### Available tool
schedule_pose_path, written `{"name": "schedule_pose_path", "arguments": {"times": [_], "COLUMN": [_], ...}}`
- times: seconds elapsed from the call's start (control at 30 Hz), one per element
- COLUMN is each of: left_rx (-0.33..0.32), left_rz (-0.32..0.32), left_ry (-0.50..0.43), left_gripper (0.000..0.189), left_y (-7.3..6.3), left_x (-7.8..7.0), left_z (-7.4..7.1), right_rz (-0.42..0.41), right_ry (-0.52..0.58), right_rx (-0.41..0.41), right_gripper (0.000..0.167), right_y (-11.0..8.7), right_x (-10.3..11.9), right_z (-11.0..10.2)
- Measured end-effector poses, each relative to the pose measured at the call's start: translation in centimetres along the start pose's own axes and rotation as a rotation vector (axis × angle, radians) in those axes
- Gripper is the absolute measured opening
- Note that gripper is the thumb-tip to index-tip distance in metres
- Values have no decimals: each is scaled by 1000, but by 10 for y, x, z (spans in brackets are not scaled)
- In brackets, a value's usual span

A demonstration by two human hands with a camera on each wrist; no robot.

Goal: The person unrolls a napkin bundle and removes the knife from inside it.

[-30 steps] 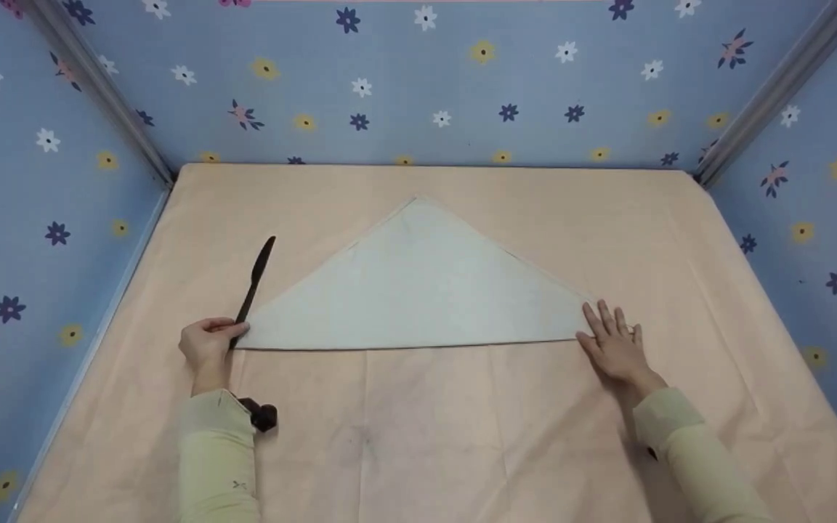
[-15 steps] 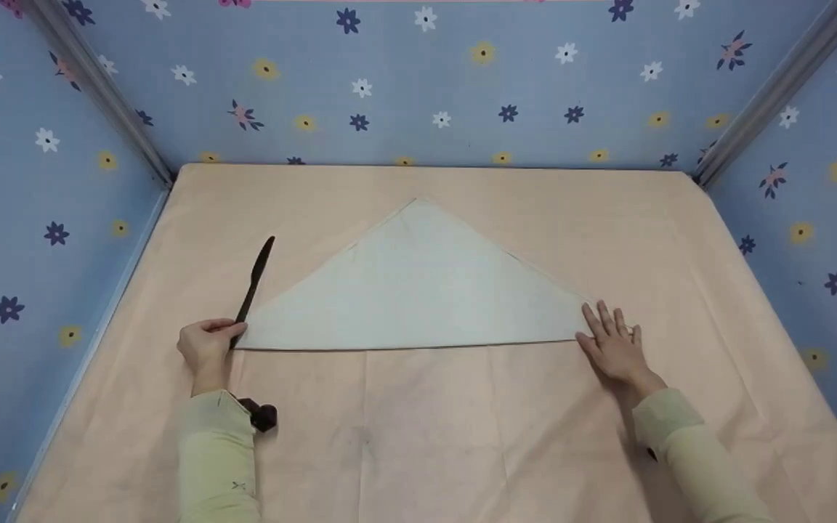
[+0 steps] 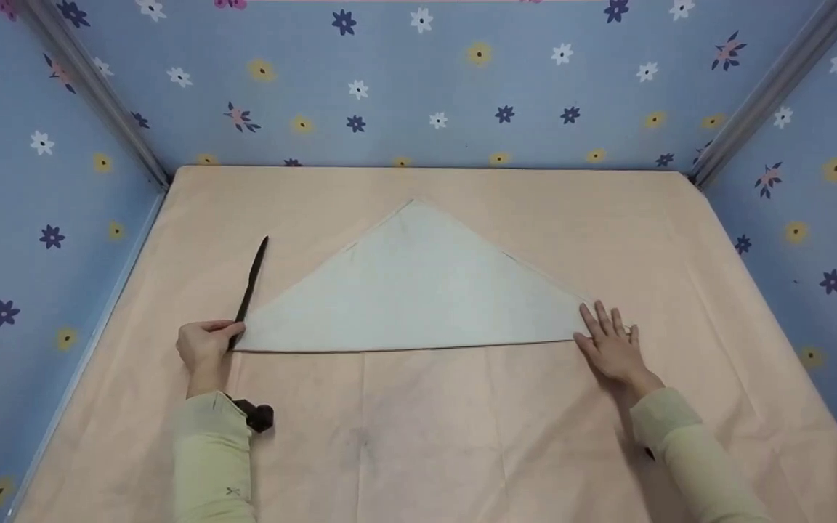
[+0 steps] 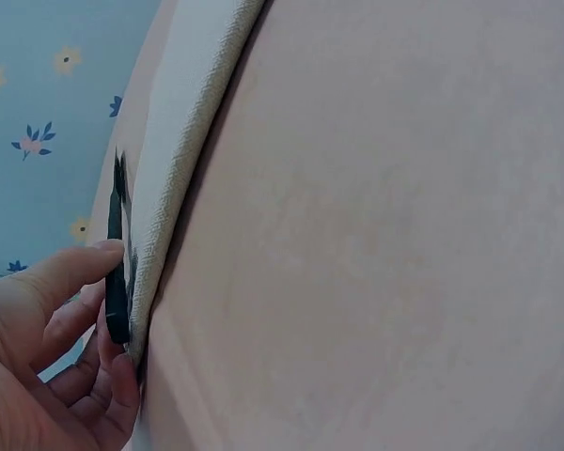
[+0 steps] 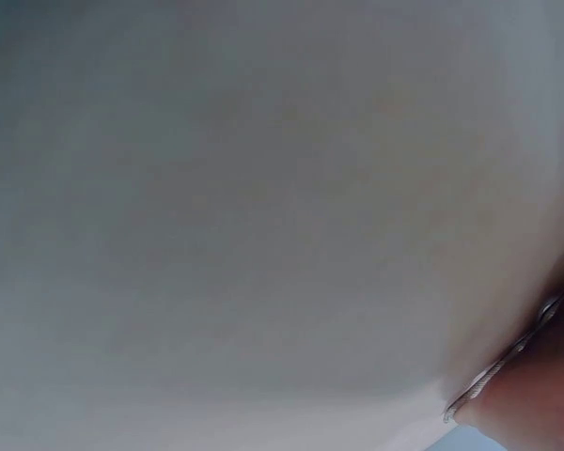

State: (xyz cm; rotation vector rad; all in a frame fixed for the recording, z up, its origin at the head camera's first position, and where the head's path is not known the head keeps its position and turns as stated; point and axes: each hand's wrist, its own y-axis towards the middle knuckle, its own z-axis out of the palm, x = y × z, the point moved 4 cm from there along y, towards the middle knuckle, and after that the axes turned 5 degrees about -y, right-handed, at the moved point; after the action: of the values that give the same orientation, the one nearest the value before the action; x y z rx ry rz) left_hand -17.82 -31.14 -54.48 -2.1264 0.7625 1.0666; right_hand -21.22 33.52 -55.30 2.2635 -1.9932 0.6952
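A pale, folded cloth [image 3: 418, 290] lies as a wide triangle, its point at the far side and its folded edge towards me. At its left corner my left hand [image 3: 204, 347] pinches a slim black knife [image 3: 253, 280] between thumb and fingers, the tip pointing away. The left wrist view has the knife [image 4: 118, 272] standing on edge right beside the thick fold of the cloth [image 4: 183, 141]. My right hand [image 3: 613, 350] rests flat over the right corner with fingers spread, covering it. In the right wrist view only a blurred bit of hand [image 5: 526, 404] shows.
A peach tablecloth [image 3: 433, 436] with creases covers the table. Blue flowered panels [image 3: 404, 87] enclose the back and both sides, with grey metal posts [image 3: 91, 87] at the corners. A black device [image 3: 260, 418] sits at the left cuff.
The knife in my left hand has turned so that its blade looks narrower, its tip shifting slightly left. The right hand stays in place on the cloth. The whole head view has shifted slightly.
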Motion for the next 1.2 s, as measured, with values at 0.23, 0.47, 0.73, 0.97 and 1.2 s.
{"name": "schedule_pose_path", "arguments": {"times": [0.23,0.47,0.73,0.97,1.2], "left_rx": [-1,5,68,137,149], "left_rz": [20,25,-30,-90,-115], "left_ry": [41,32,-19,-79,-197], "left_gripper": [29,23,26,24,4], "left_y": [0,0,-1,0,-1], "left_x": [-3,-4,-10,-13,-14], "left_z": [-4,-7,-4,-4,-2], "right_rz": [-4,-3,7,16,14], "right_ry": [-6,9,3,0,-4], "right_rx": [-2,25,37,37,36], "right_gripper": [65,67,68,68,68], "right_y": [0,1,1,2,1], "right_x": [0,-1,-1,-1,0], "right_z": [0,0,1,1,0]}}
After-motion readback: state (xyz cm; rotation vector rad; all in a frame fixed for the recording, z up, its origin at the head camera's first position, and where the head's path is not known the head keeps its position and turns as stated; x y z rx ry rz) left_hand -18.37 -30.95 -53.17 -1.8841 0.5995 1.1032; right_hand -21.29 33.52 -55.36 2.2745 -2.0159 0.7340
